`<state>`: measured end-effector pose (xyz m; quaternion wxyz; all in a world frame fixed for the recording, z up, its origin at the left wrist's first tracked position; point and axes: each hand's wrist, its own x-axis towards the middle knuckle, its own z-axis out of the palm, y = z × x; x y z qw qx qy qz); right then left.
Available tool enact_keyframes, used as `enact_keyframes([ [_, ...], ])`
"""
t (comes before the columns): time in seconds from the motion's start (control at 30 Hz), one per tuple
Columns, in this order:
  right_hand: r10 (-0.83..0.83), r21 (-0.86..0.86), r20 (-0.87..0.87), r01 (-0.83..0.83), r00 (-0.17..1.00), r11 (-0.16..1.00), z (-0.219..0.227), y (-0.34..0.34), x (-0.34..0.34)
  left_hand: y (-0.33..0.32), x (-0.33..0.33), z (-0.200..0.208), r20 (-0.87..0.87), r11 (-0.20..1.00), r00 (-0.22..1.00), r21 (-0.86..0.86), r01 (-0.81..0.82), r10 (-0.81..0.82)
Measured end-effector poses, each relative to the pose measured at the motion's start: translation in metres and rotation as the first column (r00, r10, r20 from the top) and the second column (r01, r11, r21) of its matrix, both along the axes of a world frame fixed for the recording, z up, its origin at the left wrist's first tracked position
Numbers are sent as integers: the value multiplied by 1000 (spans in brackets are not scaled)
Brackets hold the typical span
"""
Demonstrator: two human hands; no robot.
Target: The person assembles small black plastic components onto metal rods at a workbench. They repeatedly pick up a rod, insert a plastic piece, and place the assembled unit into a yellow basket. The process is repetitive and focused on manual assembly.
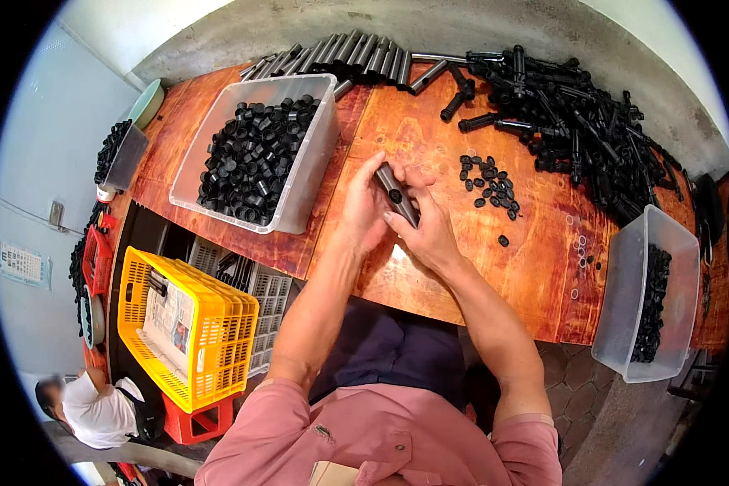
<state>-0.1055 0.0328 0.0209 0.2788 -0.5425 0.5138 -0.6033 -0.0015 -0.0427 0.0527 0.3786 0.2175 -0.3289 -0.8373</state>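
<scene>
Above the front part of the wooden table, both hands hold one dark metal tube (395,193) with a hole in its side. My left hand (364,202) is closed round the tube's left side, its fingertips near the upper end. On the other side my right hand (429,223) grips it, the thumb pressed near the lower end. The tube is tilted, its upper end leaning left. To the right of my hands lie several small black oval parts (490,185), loose on the table. A clear plastic bin (306,194) of short black caps (255,162) stands to the left.
Dark metal tubes (356,57) lie in a row at the back. A large heap of black tubular parts (575,121) covers the back right. A clear bin (616,316) sits at the right edge. A yellow crate (223,340) stands lower left; a person (101,409) is beyond it.
</scene>
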Motion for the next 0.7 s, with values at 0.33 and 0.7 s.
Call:
enact_keyframes([
  [0.33,-28,258,171,-18,985,966,-22,-11,-8,-26,-23,-19,-69,972,997,232,41,-26],
  [0.7,-178,152,-115,194,977,969,-20,-3,-5,-23,-26,-16,-231,978,958,75,193,-171],
])
